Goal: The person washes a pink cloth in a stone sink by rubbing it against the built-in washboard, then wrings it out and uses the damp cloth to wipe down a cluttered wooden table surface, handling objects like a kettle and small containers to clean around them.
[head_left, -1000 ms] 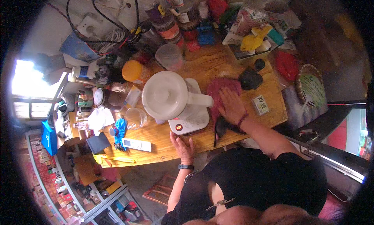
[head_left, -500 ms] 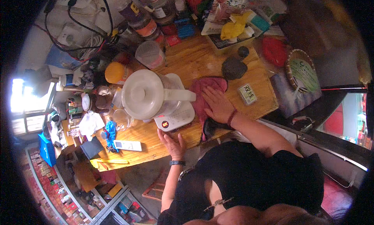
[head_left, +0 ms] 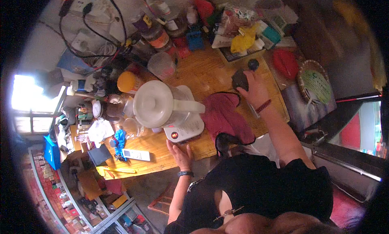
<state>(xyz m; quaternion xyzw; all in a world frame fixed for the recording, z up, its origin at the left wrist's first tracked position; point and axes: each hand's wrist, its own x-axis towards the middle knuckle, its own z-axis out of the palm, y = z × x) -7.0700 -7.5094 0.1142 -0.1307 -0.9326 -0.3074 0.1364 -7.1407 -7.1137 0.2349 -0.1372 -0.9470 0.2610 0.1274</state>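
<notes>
A white electric kettle (head_left: 152,104) with a pale round lid stands on its white base (head_left: 185,130), whose small display glows red. My left hand (head_left: 180,156) is open at the table's front edge, fingertips by the base's near corner. To the right, my right hand (head_left: 257,92) reaches over the table, thumb and fingers around a dark stone-like lump (head_left: 239,81), whose right side it hides. A small black round thing (head_left: 253,64) sits just beyond. The maroon cloth (head_left: 227,116) lies spread between the base and my right forearm, its black-trimmed end over the front edge.
A clear plastic tub (head_left: 161,65) and an orange-lidded jar (head_left: 129,81) stand behind the kettle. At left lie a white remote control (head_left: 136,155) and a yellow tool (head_left: 117,170). A round basket (head_left: 314,82) and a red bag (head_left: 285,64) are at right. Cables hang at upper left.
My right hand has left the maroon cloth and moved right and away, onto the dark lump. The cloth now lies more spread out. My left hand remains by the base.
</notes>
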